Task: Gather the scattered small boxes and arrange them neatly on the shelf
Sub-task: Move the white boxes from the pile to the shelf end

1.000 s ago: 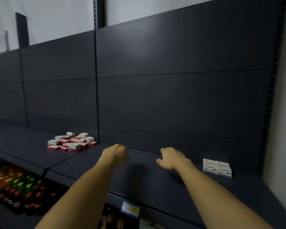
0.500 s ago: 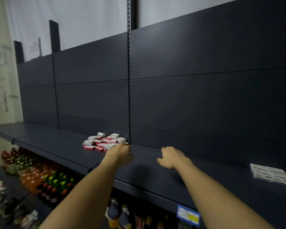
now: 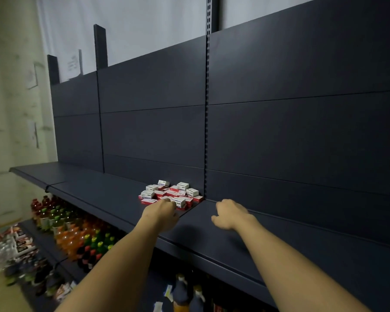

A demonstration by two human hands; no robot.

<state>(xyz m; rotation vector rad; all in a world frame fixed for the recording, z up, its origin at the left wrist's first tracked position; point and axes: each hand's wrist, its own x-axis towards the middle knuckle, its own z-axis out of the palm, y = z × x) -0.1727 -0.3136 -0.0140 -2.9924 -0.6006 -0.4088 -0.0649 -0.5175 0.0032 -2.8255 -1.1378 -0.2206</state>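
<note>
A heap of several small white and red boxes (image 3: pixel 171 193) lies scattered on the dark shelf (image 3: pixel 95 190), against the back panel just left of the upright post. My left hand (image 3: pixel 163 212) reaches to the heap's front edge, fingers curled down over the nearest boxes; whether it grips one is hidden by the hand itself. My right hand (image 3: pixel 230 213) hovers over the bare shelf to the right of the heap, fingers loosely curled, holding nothing. The neat row of boxes seen earlier at the right is out of frame.
Dark back panels (image 3: pixel 302 136) rise behind the shelf, split by a slotted upright post (image 3: pixel 206 131). Below the shelf stand rows of coloured drink bottles (image 3: pixel 72 233). More goods lie blurred on the floor at lower left (image 3: pixel 14 251).
The view has swung left, so the heap now sits near the centre and the arranged boxes at the right have left the frame. My left hand has reached the heap's front.
</note>
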